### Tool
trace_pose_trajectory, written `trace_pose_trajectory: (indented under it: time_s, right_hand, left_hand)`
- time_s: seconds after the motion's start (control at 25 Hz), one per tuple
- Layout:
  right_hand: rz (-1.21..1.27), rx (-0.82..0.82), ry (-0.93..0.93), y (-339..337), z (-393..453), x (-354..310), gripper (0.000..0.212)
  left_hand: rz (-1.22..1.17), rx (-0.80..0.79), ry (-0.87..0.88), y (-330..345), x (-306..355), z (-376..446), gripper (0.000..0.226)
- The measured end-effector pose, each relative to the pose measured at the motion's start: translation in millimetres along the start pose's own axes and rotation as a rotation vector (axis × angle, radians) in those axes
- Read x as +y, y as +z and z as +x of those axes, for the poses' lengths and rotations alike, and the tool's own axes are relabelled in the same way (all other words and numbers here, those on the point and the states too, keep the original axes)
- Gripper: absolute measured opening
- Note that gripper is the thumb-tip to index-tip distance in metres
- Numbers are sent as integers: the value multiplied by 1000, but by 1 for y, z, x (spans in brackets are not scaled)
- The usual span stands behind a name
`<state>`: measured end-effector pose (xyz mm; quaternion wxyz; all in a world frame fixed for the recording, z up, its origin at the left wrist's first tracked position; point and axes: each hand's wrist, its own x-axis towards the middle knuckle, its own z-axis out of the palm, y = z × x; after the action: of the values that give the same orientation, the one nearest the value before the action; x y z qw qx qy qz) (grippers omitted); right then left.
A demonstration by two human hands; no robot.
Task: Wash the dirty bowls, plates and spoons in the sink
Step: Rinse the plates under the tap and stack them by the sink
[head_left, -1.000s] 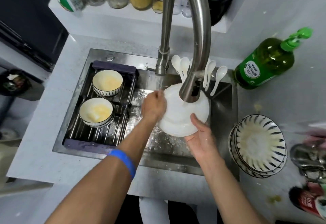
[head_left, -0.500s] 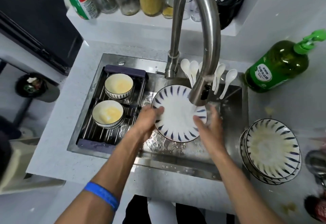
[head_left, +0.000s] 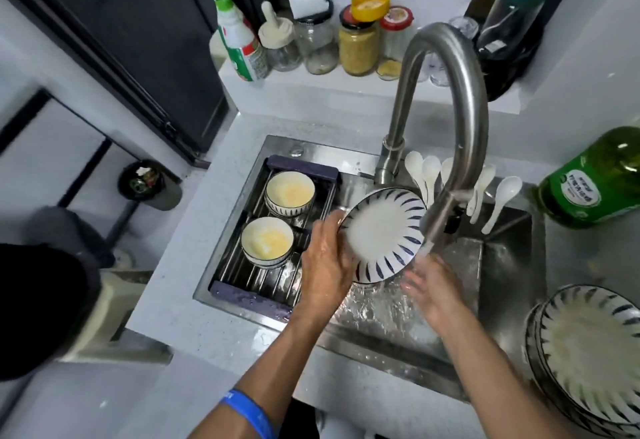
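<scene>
head view: steel sink (head_left: 505, 265) in white counter (head_left: 194, 300); left hand (head_left: 325, 265) fingers grip plate (head_left: 384, 234), right hand (head_left: 433, 293) fingers spread.

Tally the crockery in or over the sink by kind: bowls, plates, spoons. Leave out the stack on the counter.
Bowls: 2 showing, on the rack
Plate: 1, gripped by the left hand
Spoons: at least 5 in sight; the tap may hide more
Total: at least 8

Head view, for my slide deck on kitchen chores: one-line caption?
Left hand tilts a striped plate beside the running faucet; right hand rinses underneath.
</scene>
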<state>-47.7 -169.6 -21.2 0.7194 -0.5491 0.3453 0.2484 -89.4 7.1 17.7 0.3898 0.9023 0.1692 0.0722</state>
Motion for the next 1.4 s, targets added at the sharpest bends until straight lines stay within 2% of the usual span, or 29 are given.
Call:
trace_pose_trajectory:
  time_s: [0.04, 0.12, 0.2, 0.24, 0.36, 0.48, 0.56, 0.68, 0.72, 0.88, 0.96, 1.0, 1.04, 1.12, 1.2, 1.28, 1.32, 1.4]
  right_hand:
    - [-12, 17, 13, 4, 3, 4, 16]
    - [27, 43, 70, 13, 10, 11, 14]
    - [119, 68, 123, 18, 20, 16, 16]
    - [166, 83, 135, 24, 27, 19, 20]
    - [253, 131, 136, 34, 45, 29, 28]
    - [300, 181, 149, 30, 51, 43, 27]
    - [362, 209, 158, 27, 54, 48, 35]
    - [374, 196, 144, 26, 55, 49, 60]
    - [379, 198, 132, 27, 53, 47, 60]
    - [425, 221, 107, 17, 30, 27, 35]
    - [352, 262, 74, 3, 9, 17, 8]
    - [275, 301, 43, -9, 2, 17, 7]
    - [199, 357, 1, -19, -3, 18, 12]
    - [35, 481, -122, -40, -11, 12, 11]
    - [-127, 594, -265, -69, -18, 1, 16]
    - [-332, 809, -365, -124, -35, -10, 16]
    - [-451, 940, -395, -156, -45, -12, 16]
    - [-609, 1140, -341, -219, -59, -8, 23]
  left_hand:
    - [-111, 79, -70, -3, -8, 5, 41]
    - [-401, 179, -350, -16, -27, 25, 34]
    - [-710, 222, -657, -31, -49, 64, 37]
    - [-827, 258, -726, -40, -63, 92, 40]
    - [-903, 357, -782, -59, -105, 186, 41]
    - [-848, 328, -877, -56, -139, 247, 41]
    - [-829, 299, -889, -48, -151, 267, 39]
    - [-805, 254, -862, -46, -162, 281, 38]
    - [-815, 238, -846, -47, -164, 282, 40]
    - [-812, 218, -881, -43, -164, 268, 26]
    - [-743, 186, -861, -37, -145, 240, 25]
    - [-661, 184, -827, -28, -130, 219, 26]
    - [-585, 161, -759, -19, -114, 195, 26]
    - [-599, 62, -654, -1, -69, 135, 23]
    - [-661, -216, -581, 22, -20, 66, 21]
    - [-587, -571, -448, 68, 28, -5, 26]
    - [-548, -691, -395, 96, 49, -34, 29]
    - [-528, -787, -353, 148, 91, -77, 27]
